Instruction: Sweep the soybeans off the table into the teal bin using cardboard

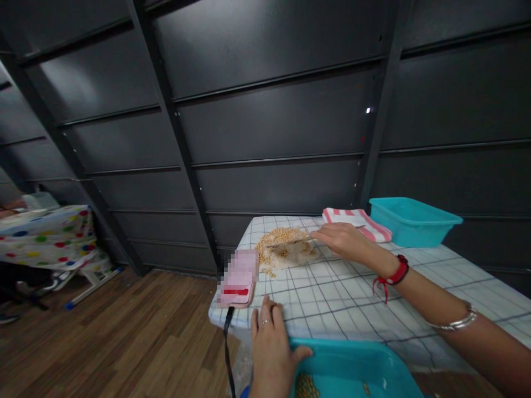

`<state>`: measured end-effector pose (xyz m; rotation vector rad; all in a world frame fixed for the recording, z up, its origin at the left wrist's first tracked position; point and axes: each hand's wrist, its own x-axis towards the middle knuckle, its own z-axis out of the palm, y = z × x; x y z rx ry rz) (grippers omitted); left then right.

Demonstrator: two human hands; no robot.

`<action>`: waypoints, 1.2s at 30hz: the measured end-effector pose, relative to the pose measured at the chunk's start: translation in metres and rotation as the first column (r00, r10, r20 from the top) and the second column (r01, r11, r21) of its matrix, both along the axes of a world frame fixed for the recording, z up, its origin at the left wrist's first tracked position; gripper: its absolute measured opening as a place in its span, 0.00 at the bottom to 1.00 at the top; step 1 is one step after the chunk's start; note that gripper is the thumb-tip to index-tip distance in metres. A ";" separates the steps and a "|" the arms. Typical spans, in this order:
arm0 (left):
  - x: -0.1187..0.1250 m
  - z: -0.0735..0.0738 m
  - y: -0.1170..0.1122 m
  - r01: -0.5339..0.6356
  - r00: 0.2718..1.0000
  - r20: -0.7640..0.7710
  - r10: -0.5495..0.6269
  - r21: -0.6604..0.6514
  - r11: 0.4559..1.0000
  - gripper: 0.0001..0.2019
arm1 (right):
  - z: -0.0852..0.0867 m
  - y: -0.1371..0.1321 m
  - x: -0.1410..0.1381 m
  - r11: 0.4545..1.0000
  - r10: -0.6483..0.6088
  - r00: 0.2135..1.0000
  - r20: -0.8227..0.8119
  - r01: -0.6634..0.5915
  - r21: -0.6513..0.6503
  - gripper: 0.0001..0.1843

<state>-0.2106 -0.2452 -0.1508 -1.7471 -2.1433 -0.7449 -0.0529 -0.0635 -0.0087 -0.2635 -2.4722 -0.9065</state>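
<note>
The beans (277, 233) lie heaped on the bench (315, 298) at the centre of the frame, just left of the right hand (340, 237), which is nearer to them than the left. That hand pinches the right end of what looks like a thin clear sheet (292, 254), its long axis running left to right across the heap. At lower centre, the left hand (271, 342) is spread, thumb at the rim of the tub (352, 348).

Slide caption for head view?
Right hand holds a thin object over yellow beans on checked cloth; left hand at rim of the nearer teal basin.
</note>
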 end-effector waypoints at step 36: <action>-0.001 -0.001 0.001 0.003 0.999 0.041 -0.002 -0.016 1.000 0.38 | 0.019 0.020 -0.071 0.932 0.340 0.939 0.060 -0.345 0.116 0.13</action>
